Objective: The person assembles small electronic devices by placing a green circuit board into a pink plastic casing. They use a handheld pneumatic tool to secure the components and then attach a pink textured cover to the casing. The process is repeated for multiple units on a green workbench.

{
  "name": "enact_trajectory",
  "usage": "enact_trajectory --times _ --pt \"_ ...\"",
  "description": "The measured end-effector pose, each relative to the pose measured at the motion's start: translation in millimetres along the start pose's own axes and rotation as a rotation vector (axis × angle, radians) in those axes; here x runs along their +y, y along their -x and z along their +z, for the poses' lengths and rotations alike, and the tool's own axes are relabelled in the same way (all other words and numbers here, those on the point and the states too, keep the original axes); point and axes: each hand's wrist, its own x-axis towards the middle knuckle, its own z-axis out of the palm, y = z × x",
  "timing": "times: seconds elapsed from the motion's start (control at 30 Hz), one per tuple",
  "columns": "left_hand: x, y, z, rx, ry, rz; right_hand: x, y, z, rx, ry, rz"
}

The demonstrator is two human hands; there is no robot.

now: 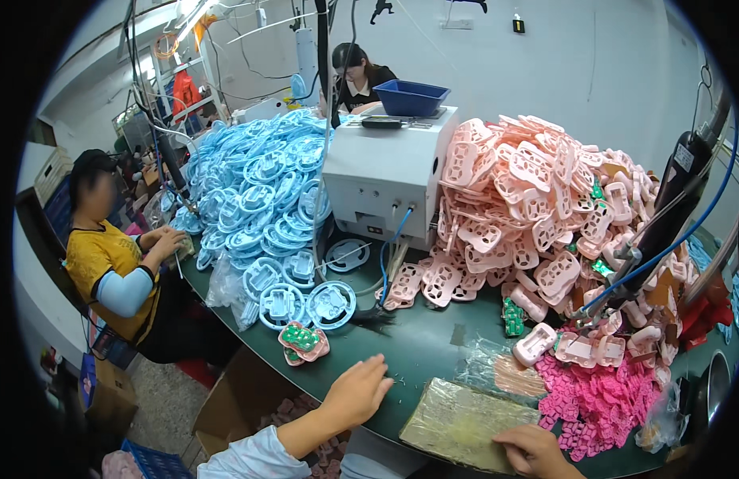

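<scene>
My left hand [358,393] is over the green table near its front edge, fingers stretched out with nothing in them. A flat rectangular pad [465,425], wrapped in yellowish film, lies in front of me. My right hand [537,452] rests at the pad's right side, index finger and thumb apart, and no part shows in its grasp. Left of my left hand sits a small stack of pink plastic shells with a green circuit board [300,338] on top. Bright pink rubber keypads [597,403] are heaped beyond my right hand.
Blue round plastic parts [261,184] pile up at the left, pink shells [537,184] at the right. Between them stands a grey machine box [385,172] carrying a blue tray [412,97]. A black cylindrical tool [681,172] hangs at right. Two other people sit around the table.
</scene>
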Motion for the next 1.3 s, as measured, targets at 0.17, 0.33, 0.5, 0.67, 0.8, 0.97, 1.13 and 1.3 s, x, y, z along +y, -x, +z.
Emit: enact_trajectory --times 0.17,0.33,0.5,0.67,0.8,0.97,1.13,1.3 --pt "-23 -6 27 0.254 -0.114 -0.253 1 -4 7 0.055 -0.036 -0.015" --pt "-26 -40 42 0.240 0.077 -0.275 -1 -3 6 0.061 0.000 -0.006" --pt "-18 -65 34 0.111 0.172 -0.221 3 -2 8 0.067 0.010 -0.002" --pt "-16 -69 37 0.074 0.144 -0.024 5 1 11 0.081 -0.012 -0.001" --pt "-7 -43 26 -0.026 0.082 0.000 7 1 11 0.077 -0.001 0.015" --pt "3 0 9 -0.041 -0.013 0.135 13 2 16 0.100 0.007 0.044" --pt "9 -6 0 -0.048 0.079 0.181 12 2 14 0.075 0.023 0.063" --pt "12 -28 21 -0.047 0.076 0.287 15 3 16 0.069 0.009 0.055"
